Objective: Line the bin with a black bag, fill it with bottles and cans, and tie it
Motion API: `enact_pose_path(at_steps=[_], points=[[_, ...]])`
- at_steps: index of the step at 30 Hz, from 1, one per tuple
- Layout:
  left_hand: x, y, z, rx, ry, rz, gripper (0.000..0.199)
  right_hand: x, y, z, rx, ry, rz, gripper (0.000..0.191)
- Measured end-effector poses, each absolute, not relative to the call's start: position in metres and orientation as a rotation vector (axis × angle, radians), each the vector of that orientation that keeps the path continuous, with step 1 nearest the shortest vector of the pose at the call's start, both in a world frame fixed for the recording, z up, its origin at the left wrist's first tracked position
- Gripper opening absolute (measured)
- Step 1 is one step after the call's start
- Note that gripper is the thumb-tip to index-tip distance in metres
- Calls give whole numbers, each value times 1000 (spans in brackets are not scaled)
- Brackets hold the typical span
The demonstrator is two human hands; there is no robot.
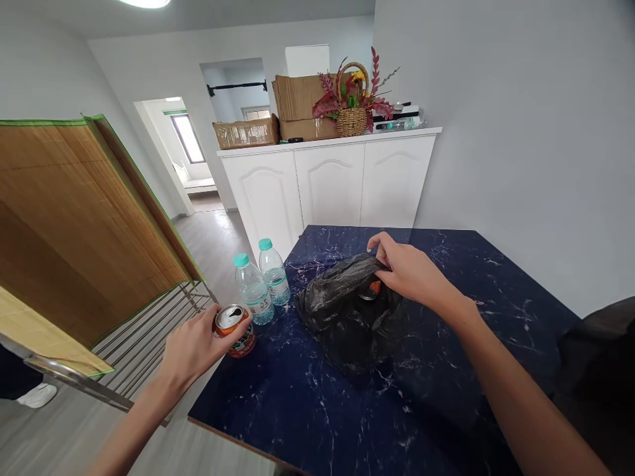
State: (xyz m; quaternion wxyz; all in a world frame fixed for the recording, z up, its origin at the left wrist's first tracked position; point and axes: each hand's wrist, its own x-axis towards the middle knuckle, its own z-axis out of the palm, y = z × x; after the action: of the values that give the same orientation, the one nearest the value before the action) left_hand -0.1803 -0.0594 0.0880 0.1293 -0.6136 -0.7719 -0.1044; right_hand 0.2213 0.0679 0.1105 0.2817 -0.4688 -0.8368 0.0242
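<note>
My left hand (193, 347) is wrapped round an opened red can (242, 340) near the left edge of the dark blue marbled table (322, 410). Two clear water bottles with teal caps, one nearer (255, 297) and one farther (275, 277), stand upright just behind the can. In the middle of the table lies a black plastic bag (347, 324). My right hand (401, 268) pinches the bag's rim at its far right side and holds it up. Inside the bag's mouth part of another can (372, 289) shows; the rest of it is hidden.
Behind the table stands a white cabinet (330, 178) bearing cardboard boxes (300, 106) and a flower basket (352, 122). To the left is a metal rack (143, 324) with a bamboo mat (79, 218). A person's shoe (38, 395) shows at far left. A dark object (600, 363) is at right.
</note>
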Motion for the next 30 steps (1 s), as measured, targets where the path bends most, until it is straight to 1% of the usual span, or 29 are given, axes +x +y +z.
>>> enact_pose_path(at_steps=[6,8,10,11,12,13,15,16,19,22,25,28,30], points=[[-177,-49,84,-1811,-2301,-266,63,227,66,113,-1245,-2247,73,37],[-181,-52,80,-1792,-2286,-309,71,229,64,116,-1244,-2251,81,38],[-187,-60,74,-1691,-2213,-467,79,229,61,121,-1253,-2254,102,38],[-189,-65,70,-1618,-2156,-584,76,228,58,124,-1262,-2260,121,38],[-189,-70,67,-1563,-2090,-705,66,228,56,127,-1271,-2267,142,38],[-185,-74,64,-1560,-2008,-818,52,228,54,130,-1280,-2274,161,39],[-165,-80,61,-1760,-1841,-972,27,227,50,135,-1292,-2282,184,41],[-148,-81,60,-1954,-1743,-1006,22,226,49,137,-1296,-2281,186,42],[-82,-68,58,-2604,-1640,-947,23,226,47,140,-1297,-2275,181,41],[-21,-33,47,-2932,-1550,-865,23,227,46,140,-1273,-2281,189,40],[16,15,28,-2725,-1635,-821,22,227,45,141,-1242,-2299,206,40],[40,59,13,-2529,-1760,-811,30,227,45,142,-1225,-2317,215,40],[54,82,9,-2483,-1777,-819,30,227,47,141,-1222,-2330,221,39]])
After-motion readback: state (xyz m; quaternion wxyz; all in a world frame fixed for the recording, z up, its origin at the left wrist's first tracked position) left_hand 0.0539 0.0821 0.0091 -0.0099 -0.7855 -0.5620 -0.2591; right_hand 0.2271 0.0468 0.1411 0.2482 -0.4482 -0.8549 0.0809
